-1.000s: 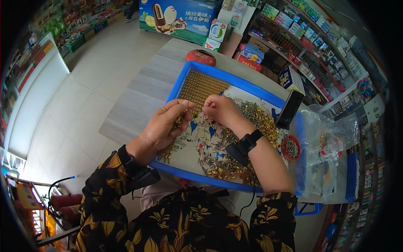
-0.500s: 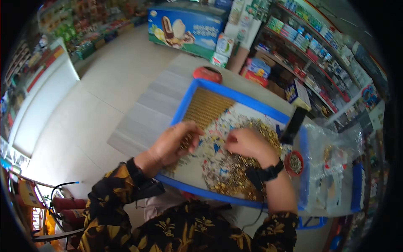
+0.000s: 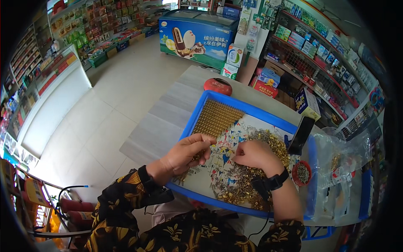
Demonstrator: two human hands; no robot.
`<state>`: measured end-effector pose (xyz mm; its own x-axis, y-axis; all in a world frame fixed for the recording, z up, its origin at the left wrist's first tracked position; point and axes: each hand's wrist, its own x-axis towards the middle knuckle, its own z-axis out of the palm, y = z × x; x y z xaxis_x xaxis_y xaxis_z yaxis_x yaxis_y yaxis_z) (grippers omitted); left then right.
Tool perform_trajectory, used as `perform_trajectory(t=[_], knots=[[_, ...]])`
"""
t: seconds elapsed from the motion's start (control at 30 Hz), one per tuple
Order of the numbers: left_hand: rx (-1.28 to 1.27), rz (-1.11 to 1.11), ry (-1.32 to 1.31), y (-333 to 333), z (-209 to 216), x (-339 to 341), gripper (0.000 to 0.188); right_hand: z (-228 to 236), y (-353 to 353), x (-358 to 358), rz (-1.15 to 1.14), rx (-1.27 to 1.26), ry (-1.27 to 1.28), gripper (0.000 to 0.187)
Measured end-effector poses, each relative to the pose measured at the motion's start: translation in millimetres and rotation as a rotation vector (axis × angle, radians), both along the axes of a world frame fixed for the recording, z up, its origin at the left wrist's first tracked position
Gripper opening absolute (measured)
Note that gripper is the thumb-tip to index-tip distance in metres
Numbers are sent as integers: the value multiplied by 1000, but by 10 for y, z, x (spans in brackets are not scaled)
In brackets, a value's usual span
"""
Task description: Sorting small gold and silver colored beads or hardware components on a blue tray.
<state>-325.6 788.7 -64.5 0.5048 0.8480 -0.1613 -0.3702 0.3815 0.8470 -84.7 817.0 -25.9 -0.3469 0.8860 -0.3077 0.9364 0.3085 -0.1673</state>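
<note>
My left hand [image 3: 187, 154] hovers over the left part of a blue-rimmed tray [image 3: 189, 122], fingers curled round small gold metal parts, with thumb and forefinger pinched together. My right hand [image 3: 257, 154], a black band on its wrist, is closed in a pinch beside a loose heap of small gold and silver metal parts [image 3: 268, 138]. Whatever its fingertips hold is too small to make out. At the tray's far left, gold parts stand in tight, even rows [image 3: 216, 117]. Between the hands shows the tray's white floor with coloured marks [image 3: 224, 155].
A red bowl of small silver pieces [image 3: 302, 173] sits at the tray's right, near clear plastic bags [image 3: 340, 164]. A black phone [image 3: 301, 135] leans at the right rim. Beyond the far rim lies a round red tin [image 3: 218, 86]. Shop shelves and a blue freezer [image 3: 197, 40] stand behind.
The whole view has shifted, so the scene sits lower and to the right, and is sharper. Both hands stay over the tray, and the right fingers remain pinched near the heap.
</note>
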Motion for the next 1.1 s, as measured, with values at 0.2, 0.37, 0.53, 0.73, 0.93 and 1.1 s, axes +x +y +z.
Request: perform_trajectory(t=[0.2,0.37,0.53,0.73,0.93,1.1], knots=[[9,42,34,11,-45,1,20,-99,41,9,-15,-21,74,31],[27,9,51,-19,-9,28,16,-135,84,40,-26,-70,103,31],[-13,22,8,-10,-18,20,11,-82,47,19,-28,-51,78,29],[6,42,-39,11,-64,-1,8,-87,-35,4,67,94,99,26],[-22,35,2,9,-61,-8,11,-6,-85,-99,136,82,22,23],[-19,17,8,-4,-35,4,13,-32,-63,-58,104,87,30,24]])
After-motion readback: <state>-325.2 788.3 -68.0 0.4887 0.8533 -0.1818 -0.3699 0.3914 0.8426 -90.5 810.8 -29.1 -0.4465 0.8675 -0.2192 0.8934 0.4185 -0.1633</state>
